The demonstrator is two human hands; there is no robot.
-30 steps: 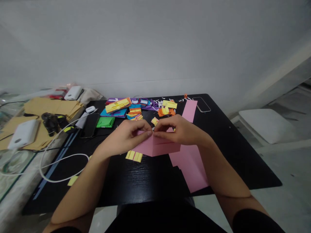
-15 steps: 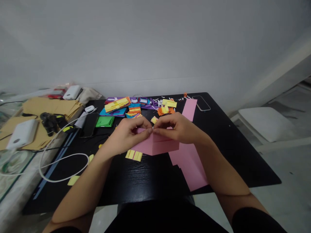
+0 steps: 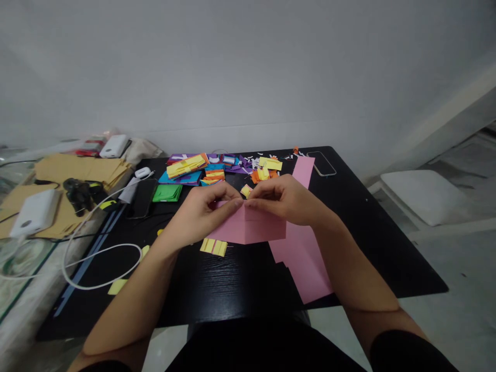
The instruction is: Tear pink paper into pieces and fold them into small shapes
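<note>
A pink sheet of paper [image 3: 245,230] with a vertical crease down its middle is held up over the black table. My left hand [image 3: 207,209] pinches its upper edge just left of the crease. Close beside it, thumb and fingers of my right hand [image 3: 281,201] grip the same edge on the right; the fingertips nearly meet. Under my right wrist lies more pink paper [image 3: 306,263], with a stepped cut in its left side. A folded yellow paper piece [image 3: 214,247] rests on the table just below the held sheet.
Folded coloured papers [image 3: 188,166], a green paper bundle [image 3: 168,193] and paper scraps [image 3: 267,168] lie along the back. A dark phone [image 3: 142,199] and a looped white cable [image 3: 103,286] are on the left. A clear phone case [image 3: 321,164] sits back right; a white stool [image 3: 422,196] stands beyond.
My hands have risen slightly with the pink sheet, and its face has turned a little, so the line on its right half shows less. Everything else stays put.
</note>
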